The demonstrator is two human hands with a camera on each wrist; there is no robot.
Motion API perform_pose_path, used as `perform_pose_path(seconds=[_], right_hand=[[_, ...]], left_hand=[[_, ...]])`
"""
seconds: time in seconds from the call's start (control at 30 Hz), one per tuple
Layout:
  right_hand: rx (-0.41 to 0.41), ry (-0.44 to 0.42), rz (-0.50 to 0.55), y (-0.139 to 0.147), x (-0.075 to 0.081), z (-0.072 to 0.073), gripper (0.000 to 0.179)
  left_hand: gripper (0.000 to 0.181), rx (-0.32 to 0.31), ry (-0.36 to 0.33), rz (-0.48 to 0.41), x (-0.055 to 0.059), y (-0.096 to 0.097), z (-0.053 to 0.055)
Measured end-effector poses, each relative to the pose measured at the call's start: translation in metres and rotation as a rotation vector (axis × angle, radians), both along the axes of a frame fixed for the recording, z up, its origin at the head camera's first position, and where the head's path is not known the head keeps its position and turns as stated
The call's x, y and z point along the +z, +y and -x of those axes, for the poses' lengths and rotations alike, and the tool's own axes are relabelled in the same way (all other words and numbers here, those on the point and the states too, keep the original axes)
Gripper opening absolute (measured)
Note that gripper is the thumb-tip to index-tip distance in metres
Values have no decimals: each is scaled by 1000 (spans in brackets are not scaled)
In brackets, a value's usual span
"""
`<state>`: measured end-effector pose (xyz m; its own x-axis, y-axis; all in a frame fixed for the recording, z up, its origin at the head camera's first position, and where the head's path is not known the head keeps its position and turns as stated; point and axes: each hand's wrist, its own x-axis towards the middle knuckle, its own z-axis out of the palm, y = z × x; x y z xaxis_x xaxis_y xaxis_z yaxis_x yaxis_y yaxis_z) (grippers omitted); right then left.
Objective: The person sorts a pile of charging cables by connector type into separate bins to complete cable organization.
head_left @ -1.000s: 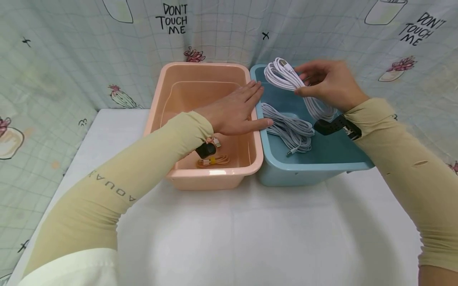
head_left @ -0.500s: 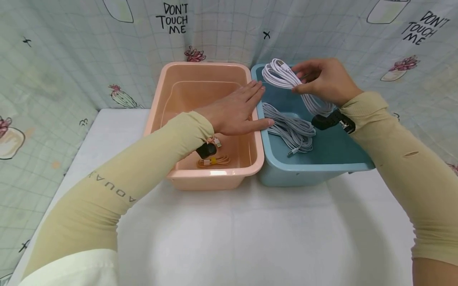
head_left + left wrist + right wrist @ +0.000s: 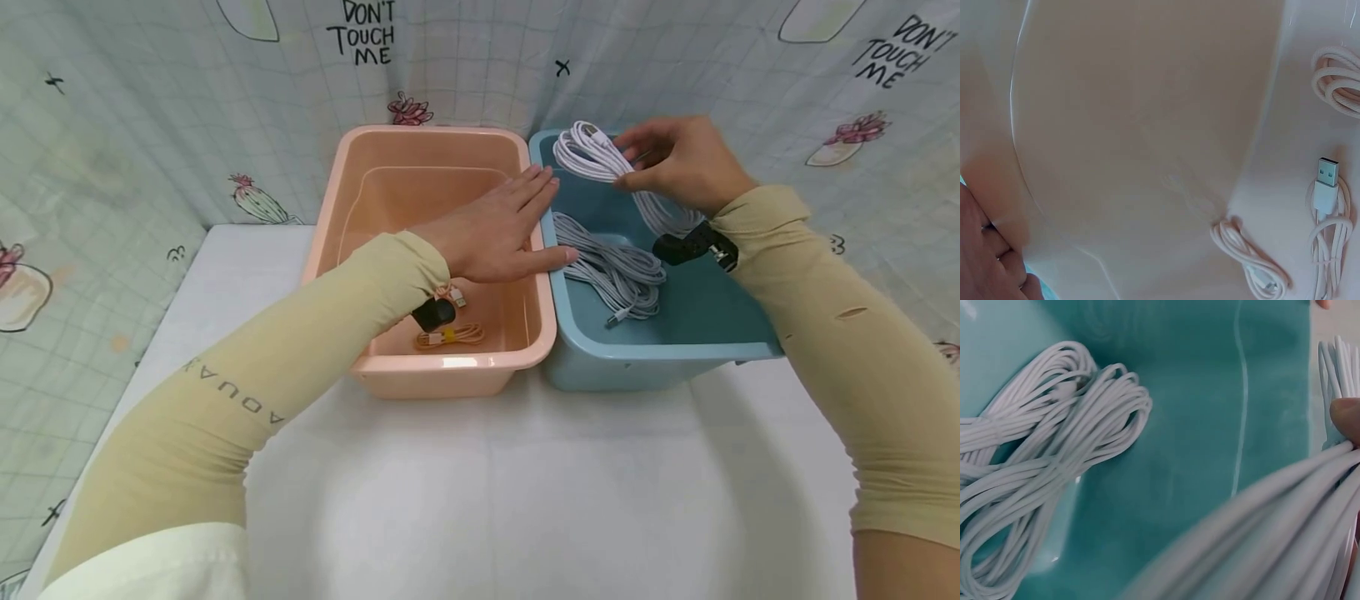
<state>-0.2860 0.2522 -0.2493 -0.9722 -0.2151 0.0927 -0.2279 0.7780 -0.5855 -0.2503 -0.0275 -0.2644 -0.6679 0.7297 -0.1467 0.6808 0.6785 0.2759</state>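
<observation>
In the head view my right hand (image 3: 686, 162) pinches a coiled white USB cable (image 3: 588, 154) between thumb and fingers, above the back of the blue bin (image 3: 667, 350). Grey-white coiled cables (image 3: 615, 275) lie inside that bin; the right wrist view shows bundled cable coils (image 3: 1054, 444) on its floor. My left hand (image 3: 502, 229) lies flat with straight fingers across the adjoining rims of the peach bin (image 3: 442, 362) and the blue one. Inside the peach bin, small coiled cables (image 3: 450, 335) sit near the front; a USB plug (image 3: 1327, 172) shows in the left wrist view.
Both bins stand side by side on a white table (image 3: 487, 483). A printed curtain (image 3: 480, 67) hangs directly behind them and along the left side.
The right hand stays almost in place with its cable, its forearm drifting slightly left. The left hand keeps its position; the head view tilts a little.
</observation>
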Motion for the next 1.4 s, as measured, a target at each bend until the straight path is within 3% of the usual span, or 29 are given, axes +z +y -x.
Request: perform_pose_path(seconds=[0.63, 0.87, 1.4], right_hand=[[15, -72, -135, 3, -7, 0, 55], [-15, -111, -212, 2, -7, 5, 56], [-18, -96, -124, -3, -8, 4, 56]], left_hand=[[99, -1, 10, 0, -1, -1, 1], [98, -8, 15, -8, -1, -4, 0], [97, 7, 6, 14, -5, -8, 1]])
